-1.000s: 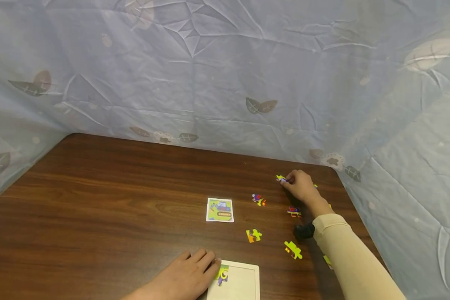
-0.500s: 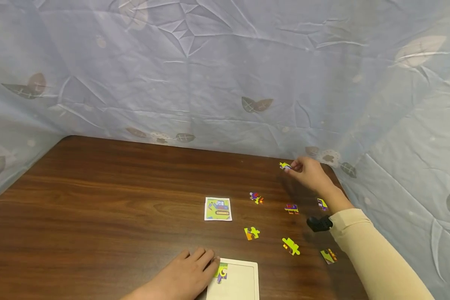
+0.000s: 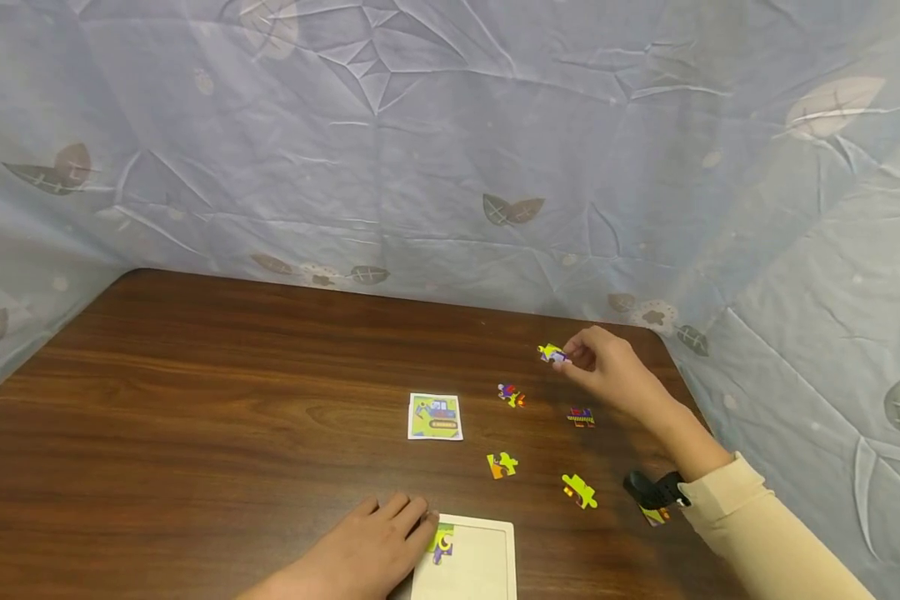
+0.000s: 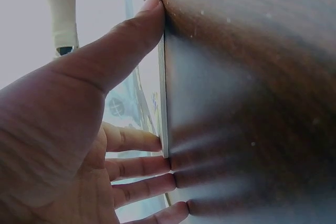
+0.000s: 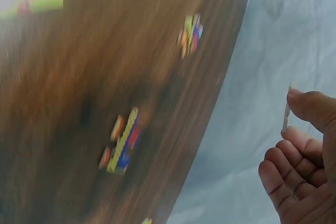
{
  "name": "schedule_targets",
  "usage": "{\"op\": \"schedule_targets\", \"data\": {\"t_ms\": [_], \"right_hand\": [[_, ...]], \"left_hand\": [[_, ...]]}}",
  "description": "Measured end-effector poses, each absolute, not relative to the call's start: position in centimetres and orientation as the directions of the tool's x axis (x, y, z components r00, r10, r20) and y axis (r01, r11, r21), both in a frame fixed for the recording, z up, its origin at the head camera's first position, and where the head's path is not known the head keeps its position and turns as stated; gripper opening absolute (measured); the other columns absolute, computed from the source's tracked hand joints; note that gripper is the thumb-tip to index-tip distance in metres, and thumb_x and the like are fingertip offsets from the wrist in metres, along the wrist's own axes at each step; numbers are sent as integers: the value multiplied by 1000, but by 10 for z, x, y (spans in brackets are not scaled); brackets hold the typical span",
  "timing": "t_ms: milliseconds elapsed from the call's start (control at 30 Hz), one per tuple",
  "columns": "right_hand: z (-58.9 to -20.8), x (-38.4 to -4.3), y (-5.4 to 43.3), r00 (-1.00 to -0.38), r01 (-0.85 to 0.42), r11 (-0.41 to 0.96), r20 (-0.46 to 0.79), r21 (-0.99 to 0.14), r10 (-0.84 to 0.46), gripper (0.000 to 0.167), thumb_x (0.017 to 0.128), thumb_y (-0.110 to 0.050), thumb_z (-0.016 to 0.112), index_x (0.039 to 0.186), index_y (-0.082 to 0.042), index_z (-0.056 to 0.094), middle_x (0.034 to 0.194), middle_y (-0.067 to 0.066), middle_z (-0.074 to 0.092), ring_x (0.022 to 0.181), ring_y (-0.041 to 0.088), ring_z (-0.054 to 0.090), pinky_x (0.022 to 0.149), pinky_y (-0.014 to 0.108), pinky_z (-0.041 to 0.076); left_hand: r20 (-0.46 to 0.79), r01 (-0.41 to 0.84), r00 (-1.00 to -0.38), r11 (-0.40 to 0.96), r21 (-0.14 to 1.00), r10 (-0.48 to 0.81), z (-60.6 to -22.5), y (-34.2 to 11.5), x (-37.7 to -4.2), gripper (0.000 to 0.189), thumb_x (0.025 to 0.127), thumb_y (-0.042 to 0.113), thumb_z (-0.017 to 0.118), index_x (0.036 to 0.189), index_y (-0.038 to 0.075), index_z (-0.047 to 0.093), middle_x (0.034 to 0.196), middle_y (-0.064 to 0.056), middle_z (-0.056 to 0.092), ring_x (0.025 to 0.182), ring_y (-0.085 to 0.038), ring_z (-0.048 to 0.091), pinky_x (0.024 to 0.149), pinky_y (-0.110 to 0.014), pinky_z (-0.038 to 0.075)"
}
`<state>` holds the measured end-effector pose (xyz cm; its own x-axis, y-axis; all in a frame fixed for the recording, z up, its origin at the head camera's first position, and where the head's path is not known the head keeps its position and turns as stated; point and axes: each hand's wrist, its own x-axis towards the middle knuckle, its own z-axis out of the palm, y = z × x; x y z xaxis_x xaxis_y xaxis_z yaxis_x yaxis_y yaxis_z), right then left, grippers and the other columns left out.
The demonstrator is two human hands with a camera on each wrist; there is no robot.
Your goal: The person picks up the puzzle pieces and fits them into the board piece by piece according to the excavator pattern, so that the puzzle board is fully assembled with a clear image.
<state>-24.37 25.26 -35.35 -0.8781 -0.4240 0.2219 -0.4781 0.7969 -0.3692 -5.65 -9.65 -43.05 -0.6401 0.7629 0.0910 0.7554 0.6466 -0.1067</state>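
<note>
My right hand [image 3: 611, 367] pinches a yellow-green and purple puzzle piece [image 3: 550, 353] by its edge, raised over the far right of the table. In the right wrist view that piece [image 5: 286, 114] shows edge-on between thumb and finger. My left hand [image 3: 371, 542] rests at the left edge of a pale puzzle tray [image 3: 513, 562], its thumb [image 4: 131, 35] and straight fingers against the side and the table in the left wrist view. One green and purple piece [image 3: 442, 543] lies in the tray's upper left corner, partly covered by the hand.
Loose puzzle pieces lie on the brown table [image 3: 195, 400]: an orange-green one [image 3: 502, 465], a yellow-green one [image 3: 580, 492], a red-purple one [image 3: 581, 417] and a multicoloured one [image 3: 511, 395]. A digger picture card [image 3: 435, 417] lies beyond the tray. A patterned curtain [image 3: 345, 167] surrounds the table.
My right hand, holding the piece, has lifted from the far right, drawn back, then come left and nearer. The left hand and tray have stayed put.
</note>
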Motion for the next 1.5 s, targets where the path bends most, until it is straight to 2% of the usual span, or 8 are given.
{"op": "schedule_targets", "data": {"t_ms": [133,300,567,767,867,1067,1500], "right_hand": [[-352,-222,237,-852,-523,761,217,-383,-476,18,95,-18,78,102,-5,68,96,5,64,85,14,59,75,28,53],[-355,-192,217,-828,-556,738,179,-382,-531,18,93,-19,80,101,-9,67,96,0,63,85,10,58,74,25,53],[-376,-139,187,-775,-590,689,57,-420,-629,20,97,-30,75,104,-13,68,100,-6,64,88,8,63,74,23,56],[-391,-109,172,-716,-630,644,5,-433,-698,20,95,-32,78,102,-16,68,96,-10,62,85,-3,58,74,18,55],[-398,-100,168,-684,-647,620,-20,-444,-729,22,95,-36,77,100,-17,67,95,-12,61,84,-6,54,73,18,53],[-406,-92,165,-682,-628,638,-80,-445,-727,26,97,-43,73,101,-18,68,97,-14,58,79,-7,47,71,16,49],[-405,-84,159,-627,-753,615,-27,-233,-779,21,95,-32,77,99,-14,68,92,-11,55,75,-5,42,67,14,45]], "left_hand": [[73,755,-647,651,-86,759,-429,-96,-57,101,81,94,47,139,13,60,128,1,62,110,-13,57,75,-27,50],[55,761,-642,644,-75,765,-429,-95,-58,100,83,92,47,141,12,59,133,-1,61,114,-15,58,79,-29,54],[34,762,-643,643,-75,765,-429,-96,-57,100,83,92,45,141,12,60,131,-1,63,113,-15,59,78,-29,54],[40,753,-651,651,-91,758,-429,-96,-56,99,83,93,44,140,13,60,128,1,63,111,-14,58,77,-28,54],[30,750,-657,657,-79,754,-428,-96,-56,98,83,92,45,140,14,59,130,1,62,112,-14,58,79,-29,54],[9,744,-666,664,-69,746,-425,-93,-56,98,82,93,45,140,15,58,130,2,60,113,-13,57,80,-29,54],[-43,743,-670,669,-24,742,-423,-92,-55,99,82,92,48,144,15,56,137,0,59,117,-15,57,86,-33,56]]}}
